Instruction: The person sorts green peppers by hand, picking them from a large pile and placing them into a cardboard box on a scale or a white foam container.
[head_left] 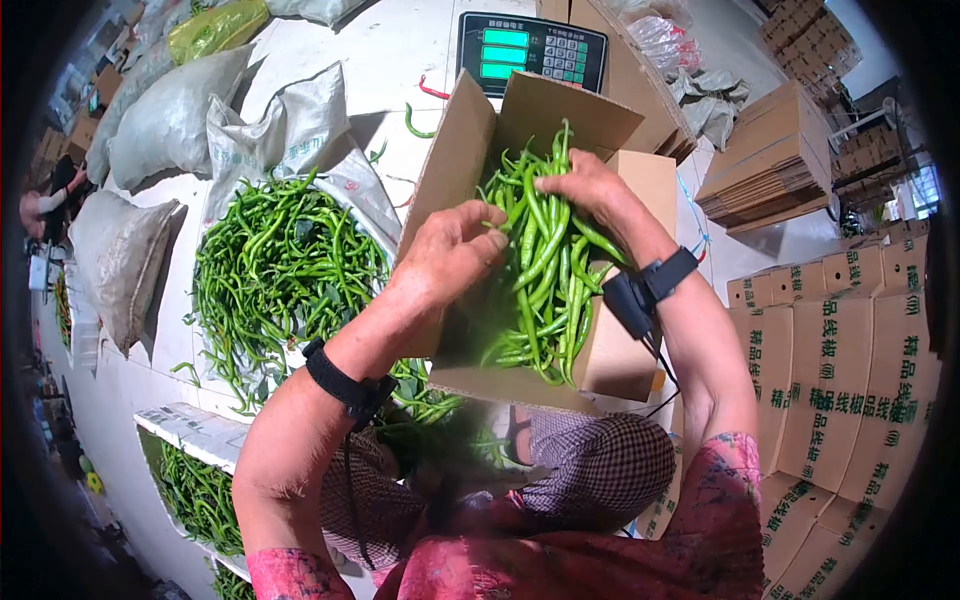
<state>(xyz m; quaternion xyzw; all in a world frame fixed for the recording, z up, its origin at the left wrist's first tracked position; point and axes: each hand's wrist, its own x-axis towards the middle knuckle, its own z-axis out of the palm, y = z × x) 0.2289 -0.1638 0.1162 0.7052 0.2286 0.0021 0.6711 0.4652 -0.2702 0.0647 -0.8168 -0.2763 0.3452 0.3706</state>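
Observation:
An open cardboard box [470, 140] stands in front of me with long green chili peppers [545, 240] heaped in it, most lying lengthwise. My left hand [455, 250] is at the heap's left side, fingers curled against the peppers. On the upper right, my right hand [598, 195] closes around some peppers, its thumb across the top of them; its other fingertips are partly hidden. Both wrists wear black straps. Just beyond the box is a digital scale [532, 55] with lit green displays.
To the left, a large pile of green chili peppers [290, 265] spills from a white woven sack [290, 125]. Full sacks [180, 115] lie farther back. A white foam box [195, 430] holds more peppers. Printed cartons [830, 370] and flattened cardboard [770, 155] are stacked at right.

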